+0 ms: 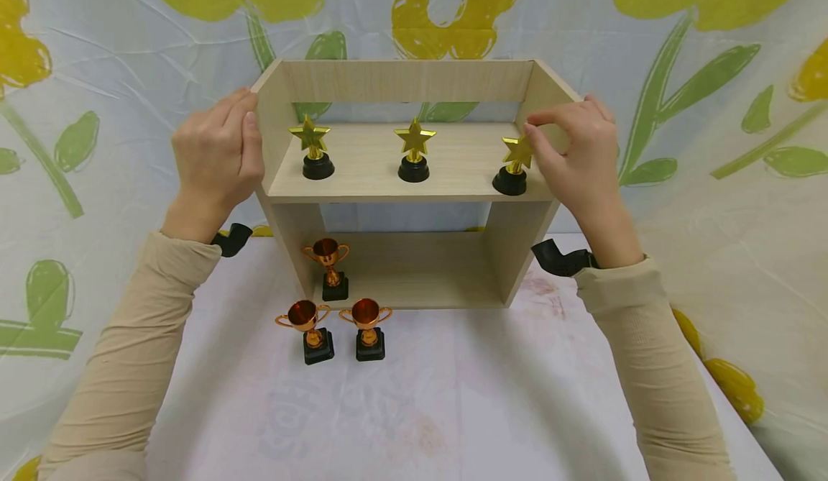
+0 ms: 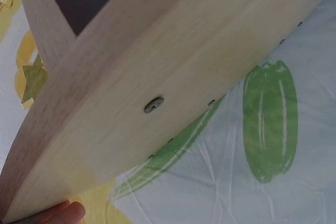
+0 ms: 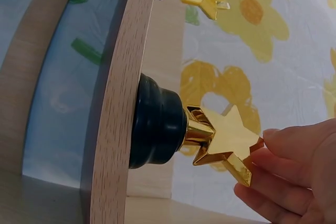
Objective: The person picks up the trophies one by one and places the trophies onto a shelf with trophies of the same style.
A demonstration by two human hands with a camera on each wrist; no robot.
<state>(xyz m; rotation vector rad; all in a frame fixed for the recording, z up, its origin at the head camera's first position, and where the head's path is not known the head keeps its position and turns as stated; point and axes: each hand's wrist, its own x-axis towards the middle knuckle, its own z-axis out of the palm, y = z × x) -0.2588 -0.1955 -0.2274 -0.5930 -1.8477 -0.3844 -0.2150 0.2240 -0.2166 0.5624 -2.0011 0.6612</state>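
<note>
My right hand (image 1: pixel 578 152) pinches a tip of the rightmost gold star trophy (image 1: pixel 515 167), whose black round base stands at the upper shelf's front edge. In the right wrist view, the thumb (image 3: pixel 294 140) meets one point of the star (image 3: pixel 231 142), with the other fingers behind it. My left hand (image 1: pixel 220 147) holds the left side panel of the light wooden shelf unit (image 1: pixel 401 198) near its top. Only some fingertips (image 2: pixel 73 213) show against that panel in the left wrist view. Two more star trophies, one in the middle (image 1: pixel 414 152) and one at left (image 1: pixel 315 152), stand upright on the upper shelf.
A bronze cup trophy (image 1: pixel 334 283) stands at the left of the lower shelf. Two more cups, one at left (image 1: pixel 317 344) and one beside it (image 1: pixel 369 343), stand on the white cloth (image 1: pixel 440 409) in front. A flower-printed sheet (image 1: pixel 556 6) hangs behind.
</note>
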